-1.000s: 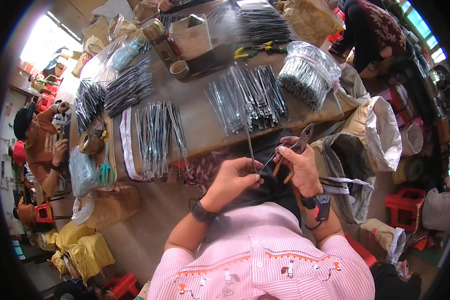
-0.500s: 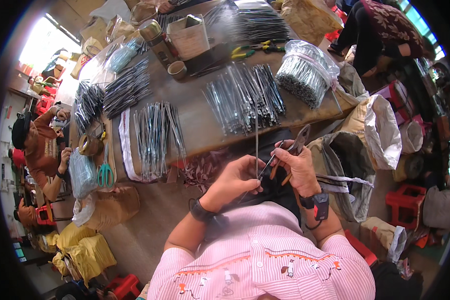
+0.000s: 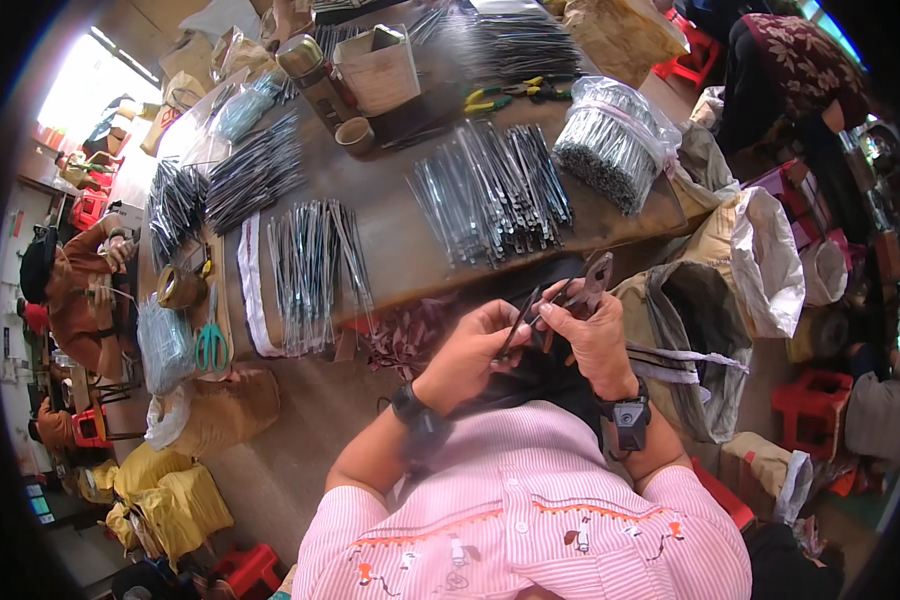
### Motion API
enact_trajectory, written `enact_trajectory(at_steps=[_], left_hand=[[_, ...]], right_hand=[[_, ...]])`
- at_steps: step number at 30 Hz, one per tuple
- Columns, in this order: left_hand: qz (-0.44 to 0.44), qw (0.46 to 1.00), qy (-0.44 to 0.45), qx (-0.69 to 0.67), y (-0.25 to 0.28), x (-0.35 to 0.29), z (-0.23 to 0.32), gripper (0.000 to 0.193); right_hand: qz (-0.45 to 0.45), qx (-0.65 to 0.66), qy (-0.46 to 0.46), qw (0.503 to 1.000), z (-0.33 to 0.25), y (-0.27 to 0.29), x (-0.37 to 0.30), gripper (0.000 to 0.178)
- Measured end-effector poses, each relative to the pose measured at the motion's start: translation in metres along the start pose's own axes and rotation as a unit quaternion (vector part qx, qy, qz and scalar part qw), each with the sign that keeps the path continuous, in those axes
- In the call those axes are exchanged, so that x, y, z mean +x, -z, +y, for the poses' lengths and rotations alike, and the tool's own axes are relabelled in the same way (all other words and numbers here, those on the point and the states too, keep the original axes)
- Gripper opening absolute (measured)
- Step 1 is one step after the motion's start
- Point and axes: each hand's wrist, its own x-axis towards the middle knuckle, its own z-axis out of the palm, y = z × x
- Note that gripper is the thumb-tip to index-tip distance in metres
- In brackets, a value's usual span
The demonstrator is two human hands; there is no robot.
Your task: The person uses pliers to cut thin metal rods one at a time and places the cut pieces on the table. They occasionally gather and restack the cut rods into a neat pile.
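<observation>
My left hand [image 3: 467,352] is closed, pinching a thin dark metal strip [image 3: 516,328] between thumb and fingers. Close beside it, my right hand [image 3: 592,335] is wrapped round a pair of pliers [image 3: 598,272], jaws pointing up and away from me. Its thumb and forefinger also meet at the strip's area, but what they pinch there is too small to tell. Both hands are over my lap, just off the table's near edge. Beyond them on the table lies a spread of thin metal strips [image 3: 505,200], and another row of strips [image 3: 315,275] sits further left.
The brown table [image 3: 400,225] also carries a plastic-wrapped bundle of strips [image 3: 610,140], yellow-handled pliers [image 3: 490,100], a paper cup [image 3: 354,135], a flask [image 3: 305,65] and teal scissors [image 3: 211,345]. Open sacks [image 3: 705,330] stand at my right. A co-worker [image 3: 75,290] sits at the left.
The long strip that stood upright from my left hand no longer shows that way; a short dark piece slants there now. My hands are closer together. The co-worker's arms and the person at upper right have shifted.
</observation>
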Motion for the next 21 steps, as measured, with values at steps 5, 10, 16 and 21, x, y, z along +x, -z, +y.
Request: enact_trajectory(at_steps=[5, 10, 16, 21], left_hand=[[0.063, 0.988, -0.096, 0.099, 0.005, 0.003, 0.003, 0.016], [0.117, 0.964, -0.126, 0.202, 0.004, -0.006, 0.013, 0.022], [0.14, 0.89, -0.261, 0.346, -0.004, -0.011, 0.014, 0.02], [0.139, 0.875, -0.285, 0.366, -0.007, -0.013, 0.015, 0.021]], right_hand=[[0.017, 0.171, -0.145, 0.974, 0.008, 0.008, 0.001, 0.023], [-0.032, 0.401, -0.244, 0.882, 0.021, 0.027, 0.0, 0.04], [-0.176, 0.192, -0.223, 0.939, 0.02, 0.042, -0.015, 0.051], [-0.186, -0.152, -0.11, 0.965, 0.016, 0.034, -0.014, 0.07]])
